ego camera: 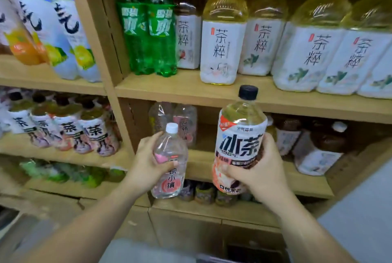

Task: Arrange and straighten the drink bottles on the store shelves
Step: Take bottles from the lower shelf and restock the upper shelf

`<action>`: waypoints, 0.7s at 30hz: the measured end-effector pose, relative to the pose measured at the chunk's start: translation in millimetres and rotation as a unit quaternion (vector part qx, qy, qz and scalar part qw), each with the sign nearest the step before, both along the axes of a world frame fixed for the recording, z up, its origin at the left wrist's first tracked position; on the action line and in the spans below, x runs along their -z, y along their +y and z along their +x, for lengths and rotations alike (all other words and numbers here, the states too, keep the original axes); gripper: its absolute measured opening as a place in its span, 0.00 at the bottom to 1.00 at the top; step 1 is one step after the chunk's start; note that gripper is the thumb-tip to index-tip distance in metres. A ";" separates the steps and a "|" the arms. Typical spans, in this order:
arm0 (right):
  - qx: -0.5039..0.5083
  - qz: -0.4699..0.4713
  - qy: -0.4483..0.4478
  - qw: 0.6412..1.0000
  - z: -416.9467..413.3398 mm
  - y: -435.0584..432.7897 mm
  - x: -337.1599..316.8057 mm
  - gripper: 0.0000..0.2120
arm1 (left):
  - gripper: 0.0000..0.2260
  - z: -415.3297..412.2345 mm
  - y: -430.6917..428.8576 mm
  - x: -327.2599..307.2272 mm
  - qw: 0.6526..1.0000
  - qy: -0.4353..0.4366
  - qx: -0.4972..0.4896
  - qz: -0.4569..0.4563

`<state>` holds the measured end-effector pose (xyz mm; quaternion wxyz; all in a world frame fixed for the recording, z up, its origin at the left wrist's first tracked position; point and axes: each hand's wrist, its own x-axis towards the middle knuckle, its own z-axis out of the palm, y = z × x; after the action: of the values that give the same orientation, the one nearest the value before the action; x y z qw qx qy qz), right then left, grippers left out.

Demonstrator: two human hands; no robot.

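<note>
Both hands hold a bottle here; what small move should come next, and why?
Probably the left hand sets its small clear white-capped bottle onto the wooden middle shelf, before the two matching clear pink-labelled bottles; the space there looks free.

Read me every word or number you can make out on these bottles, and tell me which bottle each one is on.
"冰茶" and "196°C": black-capped bottle in the right hand.
"小镇": clear bottle in the left hand.
"茶粹": white-labelled tea bottles on the upper shelf.
"爽": green bottles.
Smaller print elsewhere: too blurred to read.
</note>
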<state>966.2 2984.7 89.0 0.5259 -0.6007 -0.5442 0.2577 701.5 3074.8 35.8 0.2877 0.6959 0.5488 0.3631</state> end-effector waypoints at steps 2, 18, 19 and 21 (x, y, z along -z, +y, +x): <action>0.010 -0.031 0.001 0.999 0.1 -1.4 10.7 0.40 | 0.40 3.2 13.0 12.1 1.000 0.011 0.005 -0.016; 0.090 -0.116 -0.005 0.989 -9.1 22.2 50.3 0.44 | 0.35 17.5 110.2 30.3 0.992 -0.059 0.077 -0.076; 0.091 -0.115 -0.004 0.989 -10.2 23.7 51.3 0.45 | 0.36 18.3 111.6 31.0 0.992 -0.058 0.078 -0.075; 0.095 -0.114 -0.001 0.989 -12.2 26.2 52.3 0.46 | 0.37 19.9 116.1 31.9 0.993 -0.052 0.077 -0.071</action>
<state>954.0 3010.9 36.7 0.4758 -0.7059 -0.4520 0.2665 721.5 3190.9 4.0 0.3914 0.6940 0.5026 0.3354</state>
